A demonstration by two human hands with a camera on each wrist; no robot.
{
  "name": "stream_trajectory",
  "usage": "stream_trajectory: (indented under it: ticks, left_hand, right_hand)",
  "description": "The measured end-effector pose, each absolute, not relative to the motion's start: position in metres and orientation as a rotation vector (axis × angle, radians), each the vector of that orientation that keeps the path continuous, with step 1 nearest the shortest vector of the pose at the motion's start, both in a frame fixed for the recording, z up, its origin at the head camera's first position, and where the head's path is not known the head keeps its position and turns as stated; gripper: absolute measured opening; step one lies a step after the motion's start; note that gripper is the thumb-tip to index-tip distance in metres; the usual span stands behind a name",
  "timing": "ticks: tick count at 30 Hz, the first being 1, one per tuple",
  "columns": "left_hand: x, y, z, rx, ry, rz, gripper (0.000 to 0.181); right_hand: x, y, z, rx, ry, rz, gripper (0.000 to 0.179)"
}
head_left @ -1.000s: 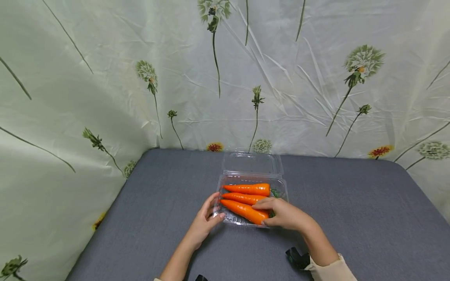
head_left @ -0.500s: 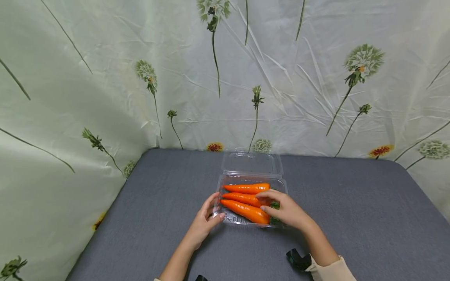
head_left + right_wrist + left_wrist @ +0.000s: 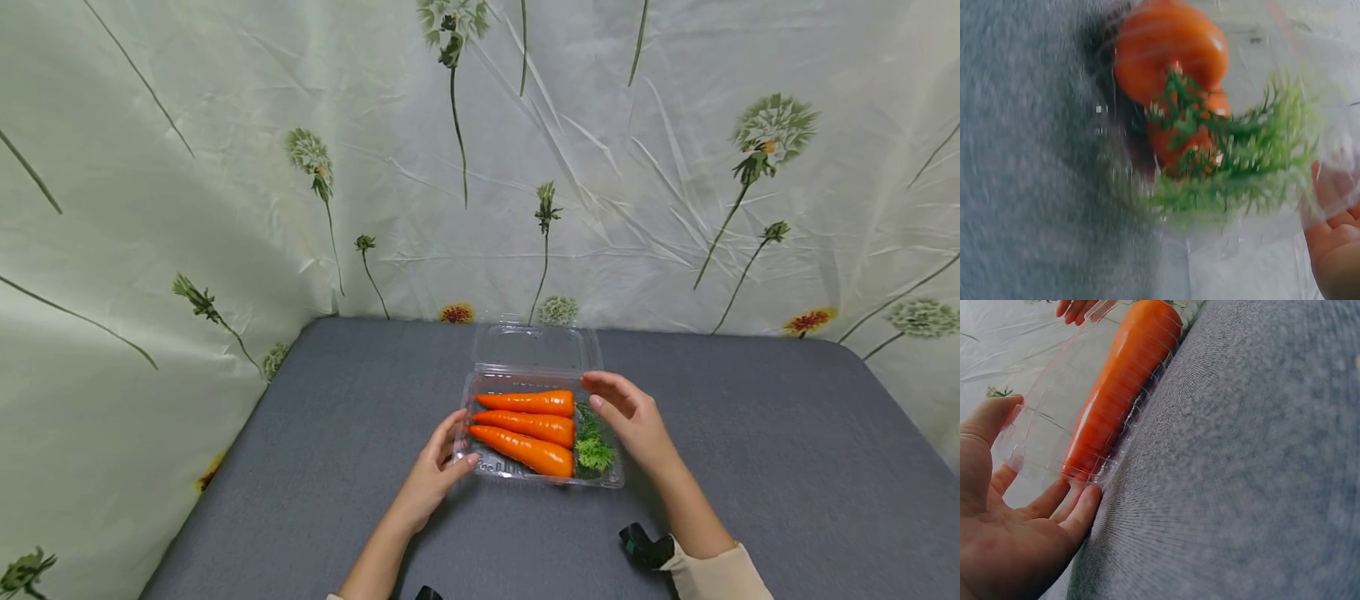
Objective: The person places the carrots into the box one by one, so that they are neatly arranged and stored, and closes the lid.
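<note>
A clear hinged plastic container (image 3: pixel 525 479) lies on the table, its lid (image 3: pixel 536 346) folded back behind it. Three orange carrots (image 3: pixel 525 450) with green tops (image 3: pixel 595 454) lie in it side by side, tips to the left. At the left end my left hand (image 3: pixel 435 471) holds the container, thumb at the rim; the left wrist view shows its fingers (image 3: pixel 1047 503) against the outer wall. My right hand (image 3: pixel 630 417) is at the far right corner, fingers loosely bent and holding nothing. Whether its fingertips touch the rim, I cannot tell. Motion blurs the right wrist view.
A grey cloth-covered table (image 3: pixel 360 400) surrounds the container. Behind it and at the left hangs a pale curtain (image 3: pixel 412 167) with a dandelion print. A black wrist device (image 3: pixel 645 546) sits by the right sleeve (image 3: pixel 716 575).
The right hand has let go of the nearest carrot and moved back and right, off the carrots to the container's far right corner. The green tops now show. The left hand has stayed put.
</note>
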State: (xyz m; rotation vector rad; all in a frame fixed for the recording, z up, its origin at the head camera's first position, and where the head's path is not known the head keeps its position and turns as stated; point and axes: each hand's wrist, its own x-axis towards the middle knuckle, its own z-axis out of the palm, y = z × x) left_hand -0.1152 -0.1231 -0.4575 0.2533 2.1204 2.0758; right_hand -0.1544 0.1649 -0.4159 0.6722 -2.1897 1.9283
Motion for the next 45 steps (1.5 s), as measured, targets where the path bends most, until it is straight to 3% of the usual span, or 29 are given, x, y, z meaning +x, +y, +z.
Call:
stream_trajectory:
  ticks: [11, 17, 33, 45]
  left_hand:
    - [-0.130, -0.128, -0.457, 0.160, 2.171, 2.160, 0.056]
    - [-0.154, -0.131, -0.450, 0.154, 2.268, 2.178, 0.056]
    - [-0.224, -0.127, -0.438, 0.083, 2.501, 1.866, 0.050]
    - [-0.250, -0.115, -0.439, -0.014, 2.510, 1.843, 0.045]
  right_hand:
    - [-0.171, 0.176, -0.422, 0.478, -2.145, 1.835, 0.035]
    - [-0.178, 0.176, -0.415, 0.355, -2.213, 1.786, 0.037]
    - [-0.228, 0.188, -0.448, 0.184, -2.426, 1.742, 0.047]
    - [-0.241, 0.187, -0.458, 0.054, -2.489, 1.897, 0.047]
